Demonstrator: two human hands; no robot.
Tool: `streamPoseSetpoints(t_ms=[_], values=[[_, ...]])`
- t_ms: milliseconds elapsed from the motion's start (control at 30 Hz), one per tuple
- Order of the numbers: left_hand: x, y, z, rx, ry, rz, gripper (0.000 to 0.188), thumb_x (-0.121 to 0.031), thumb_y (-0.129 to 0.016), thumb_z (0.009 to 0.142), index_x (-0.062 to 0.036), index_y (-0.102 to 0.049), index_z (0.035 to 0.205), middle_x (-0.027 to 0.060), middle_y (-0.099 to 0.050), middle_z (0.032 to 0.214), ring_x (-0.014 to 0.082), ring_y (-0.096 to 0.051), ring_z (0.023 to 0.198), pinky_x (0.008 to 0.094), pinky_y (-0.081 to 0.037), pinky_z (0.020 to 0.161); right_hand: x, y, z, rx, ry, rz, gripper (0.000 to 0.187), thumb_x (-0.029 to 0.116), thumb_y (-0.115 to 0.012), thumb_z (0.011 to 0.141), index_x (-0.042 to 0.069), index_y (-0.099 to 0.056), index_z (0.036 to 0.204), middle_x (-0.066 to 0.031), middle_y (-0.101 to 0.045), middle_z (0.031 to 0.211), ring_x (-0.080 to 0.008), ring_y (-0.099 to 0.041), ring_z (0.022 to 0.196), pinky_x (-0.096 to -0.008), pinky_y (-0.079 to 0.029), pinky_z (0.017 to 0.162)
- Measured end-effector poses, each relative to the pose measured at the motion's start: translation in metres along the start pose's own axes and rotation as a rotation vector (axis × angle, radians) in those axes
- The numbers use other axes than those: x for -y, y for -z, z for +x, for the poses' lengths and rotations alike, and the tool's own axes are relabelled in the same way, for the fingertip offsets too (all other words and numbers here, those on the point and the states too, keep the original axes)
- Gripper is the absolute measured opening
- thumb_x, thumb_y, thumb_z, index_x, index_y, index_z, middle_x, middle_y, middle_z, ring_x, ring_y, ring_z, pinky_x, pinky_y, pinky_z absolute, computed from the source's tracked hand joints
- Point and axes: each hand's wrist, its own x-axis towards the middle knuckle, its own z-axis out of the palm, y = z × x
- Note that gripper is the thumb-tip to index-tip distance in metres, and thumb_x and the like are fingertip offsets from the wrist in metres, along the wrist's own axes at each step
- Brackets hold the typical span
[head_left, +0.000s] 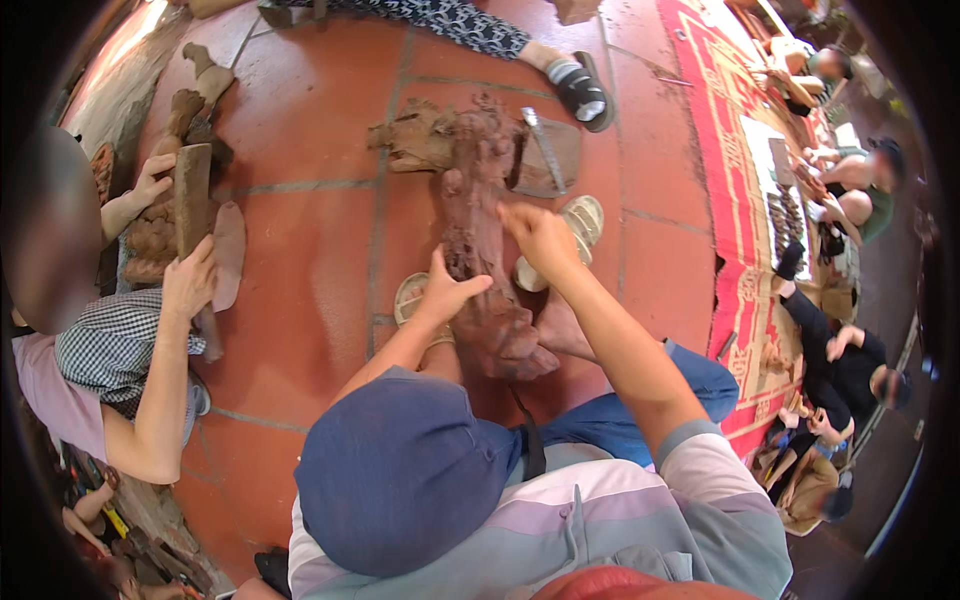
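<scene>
A long reddish-brown wood carving [485, 225] with a knobbly, deeply cut surface lies between my feet, running away from me. My left hand [452, 290] grips its left side, thumb stretched across the top. Close to the carving's right edge, my right hand [540, 238] is closed, fingers curled in; whatever it may hold is too small or hidden to make out. Under the far end sits a rough brown wood piece [415, 140]. Beside that end, a grey metal strip-like tool [543, 150] rests on a flat brown block [563, 165].
At left, a co-worker holds an upright wooden board [192, 200] in both hands, near more carved wood [150, 235]. Another person's slippered foot [580, 95] is across from me. A red patterned mat [735, 200] lies on the right; several people sit beyond it. Red tiles [290, 250] cover the floor.
</scene>
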Motion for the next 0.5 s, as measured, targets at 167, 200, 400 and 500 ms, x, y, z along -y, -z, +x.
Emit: streamPoseSetpoints(t_ms=[167, 200, 400, 500], values=[[0.011, 0.005, 0.005, -0.046, 0.008, -0.025, 0.095, -0.015, -0.081, 0.068, 0.0016, -0.020, 0.140, 0.0151, -0.045, 0.128, 0.0242, -0.047, 0.115, 0.0353, -0.041, 0.097, -0.061, 0.020, -0.106, 0.112, -0.314, 0.671, 0.026, 0.022, -0.058, 0.094, 0.004, -0.067, 0.109, -0.0032, -0.072, 0.096, -0.0053, -0.049, 0.058, -0.0221, -0.039, 0.052], [0.015, 0.007, 0.008, -0.036, 0.026, -0.041, 0.095, -0.015, -0.081, 0.069, 0.0009, -0.020, 0.140, 0.0145, -0.046, 0.127, 0.0230, -0.049, 0.112, 0.0345, -0.044, 0.093, -0.062, 0.022, -0.124, 0.098, -0.315, 0.788, 0.026, 0.020, -0.057, 0.094, 0.003, -0.066, 0.112, -0.0010, -0.071, 0.095, -0.0035, -0.046, 0.058, -0.0203, -0.036, 0.051], [-0.002, -0.010, 0.005, -0.024, 0.060, 0.087, 0.094, -0.017, -0.080, 0.071, -0.0017, -0.019, 0.140, 0.0092, -0.048, 0.122, 0.0148, -0.052, 0.094, 0.0259, -0.047, 0.067, -0.053, 0.033, -0.178, 0.047, -0.319, 0.970, 0.029, 0.018, -0.055, 0.096, 0.004, -0.061, 0.121, 0.0070, -0.051, 0.072, -0.0012, -0.041, 0.059, -0.0174, -0.033, 0.052], [-0.003, -0.009, 0.012, -0.110, 0.014, 0.195, 0.109, -0.021, -0.082, 0.066, -0.0018, -0.008, 0.144, 0.0194, -0.048, 0.121, 0.0211, -0.058, 0.082, 0.0340, -0.051, 0.067, -0.037, 0.039, -0.182, 0.048, -0.252, 0.945, 0.029, 0.018, -0.056, 0.095, 0.006, -0.061, 0.121, 0.0067, -0.051, 0.071, -0.0016, -0.042, 0.062, -0.0182, -0.034, 0.053]])
